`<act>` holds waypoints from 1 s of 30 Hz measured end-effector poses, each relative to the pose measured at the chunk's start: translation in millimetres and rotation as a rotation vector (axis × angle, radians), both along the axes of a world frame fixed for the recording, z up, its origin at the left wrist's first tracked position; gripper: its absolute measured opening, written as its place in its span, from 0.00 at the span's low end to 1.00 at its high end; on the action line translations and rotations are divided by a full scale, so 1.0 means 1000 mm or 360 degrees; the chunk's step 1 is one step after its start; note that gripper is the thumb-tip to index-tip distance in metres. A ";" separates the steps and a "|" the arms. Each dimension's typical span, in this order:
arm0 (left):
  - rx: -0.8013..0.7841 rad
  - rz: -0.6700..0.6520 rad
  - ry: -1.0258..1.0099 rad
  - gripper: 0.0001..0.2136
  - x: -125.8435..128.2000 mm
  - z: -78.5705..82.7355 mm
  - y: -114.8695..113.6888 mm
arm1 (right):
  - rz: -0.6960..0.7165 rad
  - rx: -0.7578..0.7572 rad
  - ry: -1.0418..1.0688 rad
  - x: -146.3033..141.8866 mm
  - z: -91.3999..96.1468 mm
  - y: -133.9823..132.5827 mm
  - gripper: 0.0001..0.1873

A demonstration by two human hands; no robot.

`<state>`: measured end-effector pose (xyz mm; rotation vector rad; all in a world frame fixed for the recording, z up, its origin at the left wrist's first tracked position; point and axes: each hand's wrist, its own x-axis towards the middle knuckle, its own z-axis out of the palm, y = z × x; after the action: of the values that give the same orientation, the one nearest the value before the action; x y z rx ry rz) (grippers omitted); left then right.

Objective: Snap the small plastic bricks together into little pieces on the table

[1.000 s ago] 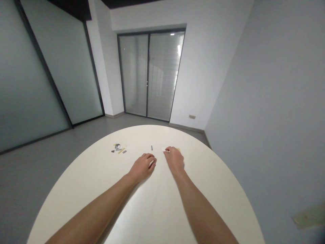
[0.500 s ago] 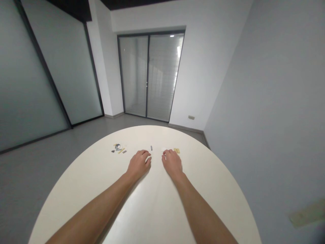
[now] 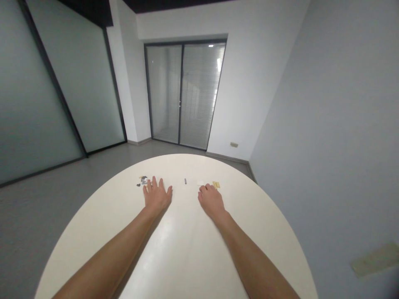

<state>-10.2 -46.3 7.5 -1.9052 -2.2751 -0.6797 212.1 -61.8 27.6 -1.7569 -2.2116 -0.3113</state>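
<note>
I'm looking down at the white oval desk (image 3: 187, 253), which fills the lower middle of the frame. I have the left hand (image 3: 157, 196) open, fingers spread, just beside a small heap of grey and yellow parts (image 3: 144, 180) near the far edge. The right hand (image 3: 211, 202) lies open and empty, fingers lightly curled, near a white slip (image 3: 200, 182) and a yellow tile (image 3: 215, 185). A small grey piece (image 3: 185, 181) sits between the hands, farther out. Beyond the desk are a grey floor (image 3: 37, 216), frosted glass partitions (image 3: 62, 83) at upper left, and glass doors with blinds (image 3: 183, 95) at top centre.
</note>
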 end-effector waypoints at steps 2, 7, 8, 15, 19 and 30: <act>-0.0054 0.0069 0.0032 0.31 -0.001 0.000 0.002 | 0.0038 0.0009 0.0112 0.005 -0.003 -0.004 0.10; -0.0139 0.0146 0.0043 0.31 -0.005 0.002 0.004 | 0.0116 0.0016 0.0291 0.011 -0.008 -0.007 0.10; -0.0146 0.0146 0.0043 0.32 -0.005 0.003 0.003 | 0.0125 0.0018 0.0312 0.012 -0.009 -0.007 0.10; -0.0113 0.0083 0.0130 0.33 0.002 0.005 -0.004 | 0.0135 0.0003 0.0370 0.011 -0.009 -0.005 0.10; -0.0056 0.0029 0.0209 0.31 0.001 0.007 -0.005 | 0.0139 0.0006 0.0389 0.011 -0.010 -0.005 0.10; 0.0065 -0.0413 0.0178 0.25 -0.006 0.005 0.003 | 0.0143 0.0013 0.0384 0.011 -0.010 -0.006 0.10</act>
<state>-16.5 -43.2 12.5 -2.1816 -1.9541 -0.6229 222.6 -68.1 17.9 -1.5920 -2.1047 -0.0829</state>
